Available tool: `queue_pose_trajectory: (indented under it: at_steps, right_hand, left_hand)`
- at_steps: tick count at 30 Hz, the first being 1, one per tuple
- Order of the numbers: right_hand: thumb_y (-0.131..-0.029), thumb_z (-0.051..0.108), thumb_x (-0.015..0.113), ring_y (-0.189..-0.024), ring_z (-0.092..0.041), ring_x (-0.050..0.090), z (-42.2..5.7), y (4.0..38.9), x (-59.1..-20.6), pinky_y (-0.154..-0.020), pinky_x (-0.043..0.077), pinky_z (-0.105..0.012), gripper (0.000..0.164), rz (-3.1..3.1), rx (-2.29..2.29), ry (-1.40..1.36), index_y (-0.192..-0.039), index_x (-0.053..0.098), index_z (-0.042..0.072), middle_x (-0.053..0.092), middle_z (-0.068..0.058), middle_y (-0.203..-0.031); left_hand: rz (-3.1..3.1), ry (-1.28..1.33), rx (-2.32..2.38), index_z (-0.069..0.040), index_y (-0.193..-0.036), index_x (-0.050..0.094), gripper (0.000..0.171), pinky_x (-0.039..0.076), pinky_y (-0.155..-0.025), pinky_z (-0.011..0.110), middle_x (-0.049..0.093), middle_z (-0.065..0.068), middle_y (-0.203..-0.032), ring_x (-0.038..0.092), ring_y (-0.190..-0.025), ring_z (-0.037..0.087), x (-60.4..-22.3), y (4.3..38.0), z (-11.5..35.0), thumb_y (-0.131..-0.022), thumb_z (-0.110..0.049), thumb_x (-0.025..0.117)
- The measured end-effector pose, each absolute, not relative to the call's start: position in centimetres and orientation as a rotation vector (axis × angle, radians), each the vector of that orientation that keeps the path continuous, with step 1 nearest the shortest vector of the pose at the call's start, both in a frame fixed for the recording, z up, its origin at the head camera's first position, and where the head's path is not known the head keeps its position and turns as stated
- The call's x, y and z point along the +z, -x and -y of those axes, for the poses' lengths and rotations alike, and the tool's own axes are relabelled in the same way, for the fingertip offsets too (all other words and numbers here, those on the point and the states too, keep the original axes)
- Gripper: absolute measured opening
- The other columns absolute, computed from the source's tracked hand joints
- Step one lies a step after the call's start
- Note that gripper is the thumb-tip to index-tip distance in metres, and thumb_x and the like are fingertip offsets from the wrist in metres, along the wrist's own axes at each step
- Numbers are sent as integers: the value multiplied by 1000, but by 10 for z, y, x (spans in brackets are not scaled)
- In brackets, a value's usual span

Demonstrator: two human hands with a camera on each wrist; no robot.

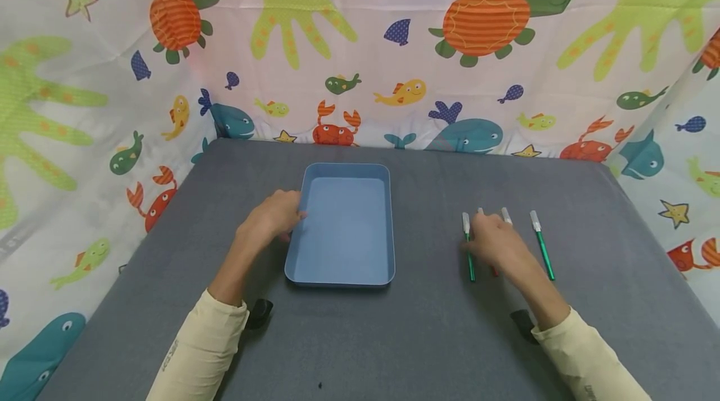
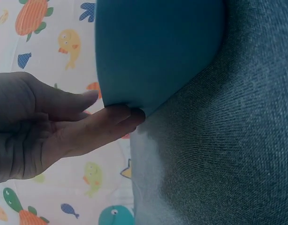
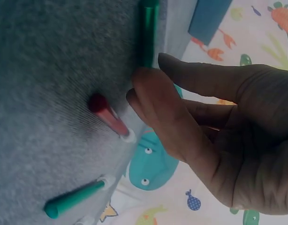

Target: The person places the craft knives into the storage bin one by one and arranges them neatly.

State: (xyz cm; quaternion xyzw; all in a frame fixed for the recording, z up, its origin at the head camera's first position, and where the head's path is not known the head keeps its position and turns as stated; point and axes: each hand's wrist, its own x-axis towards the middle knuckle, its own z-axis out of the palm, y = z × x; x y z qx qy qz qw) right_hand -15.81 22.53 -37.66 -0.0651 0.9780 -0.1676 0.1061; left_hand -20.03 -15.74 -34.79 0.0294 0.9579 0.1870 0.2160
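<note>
The left hand (image 1: pixel 275 213) is at the left side of a shallow blue tray (image 1: pixel 347 277), its thumb over the rim. In the left wrist view, the fingertips (image 2: pixel 130 113) lie against the outer wall of the tray (image 2: pixel 153 51), gripping its edge. My right hand (image 1: pixel 497 240) is low over a row of white-capped pens. Its thumb and forefinger are beside the leftmost green pen (image 1: pixel 470 263), with a gap between them in the right wrist view. A red pen (image 3: pixel 109 116) lies next to it, largely hidden by the hand in the head view.
Farther right lies another green pen (image 1: pixel 544 254); a white cap (image 1: pixel 506 216) shows beyond the right hand. All rest on a dark grey tabletop (image 1: pixel 427 338). A curtain with printed sea animals (image 1: pixel 360 45) encloses the back and sides.
</note>
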Motion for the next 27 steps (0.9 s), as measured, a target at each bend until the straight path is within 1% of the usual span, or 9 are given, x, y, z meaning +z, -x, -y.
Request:
queue_pose_trajectory:
  at_steps: [3,6,8,10,16,19,21,25,27]
  right_hand:
    - [-94,10,73,-50,-18,57,-224,157,-379,-52,43,-32,22,-2868,-486,142,-78,59,3,58,-7,-67]
    - [-94,9,72,-45,-18,56,-222,156,-380,-50,43,-32,27,-2866,-489,127,-73,56,4,55,-6,-61]
    - [-94,8,70,-45,-17,55,-221,157,-381,-49,42,-31,31,-2870,-488,129,-68,54,6,52,-5,-57]
    - [-94,6,69,-47,-16,53,-220,158,-381,-49,41,-30,34,-2871,-484,135,-65,52,7,49,-3,-56]
    - [-92,2,64,-47,-16,51,-219,159,-383,-49,39,-30,31,-2868,-485,124,-64,51,7,46,-2,-56]
    - [-90,2,64,-48,-17,51,-220,160,-383,-49,39,-31,31,-2876,-483,129,-62,50,8,45,-1,-56]
    - [-89,3,65,-52,-16,47,-220,161,-381,-51,38,-31,33,-2890,-479,136,-62,47,10,42,0,-58]
    - [-86,5,65,-55,-13,36,-221,163,-375,-51,31,-31,38,-2910,-498,148,-59,41,13,32,4,-58]
    - [-86,6,64,-55,-13,34,-221,164,-372,-51,30,-31,34,-2904,-529,154,-58,45,13,32,5,-58]
  left_hand:
    - [-2658,-107,510,3,-155,41,51,63,-79,40,62,28,-136,75,-79,22,-349,202,158,-107,-9,54]
    - [-2668,-133,510,5,-148,48,44,63,-74,38,66,26,-124,74,-78,23,-350,203,160,-105,-4,55]
    - [-2674,-156,504,7,-142,53,39,62,-73,37,67,25,-117,74,-76,23,-350,204,162,-104,-2,55]
    - [-2665,-167,500,9,-137,56,35,62,-74,37,67,24,-114,74,-76,22,-350,205,163,-103,-2,56]
    - [-2647,-182,466,9,-134,56,33,62,-76,37,66,23,-112,74,-77,21,-350,207,163,-103,-1,57]
    - [-2643,-188,439,9,-135,56,34,62,-75,36,66,22,-113,72,-80,22,-350,207,162,-102,0,57]
    - [-2643,-188,425,9,-135,55,35,62,-74,35,65,22,-113,71,-82,23,-350,208,162,-101,2,58]
    - [-2647,-211,369,8,-133,56,34,59,-68,32,65,21,-111,70,-82,23,-350,209,161,-101,2,60]
    - [-2647,-228,336,8,-132,57,32,56,-65,29,66,20,-109,69,-81,22,-350,209,162,-100,2,60]
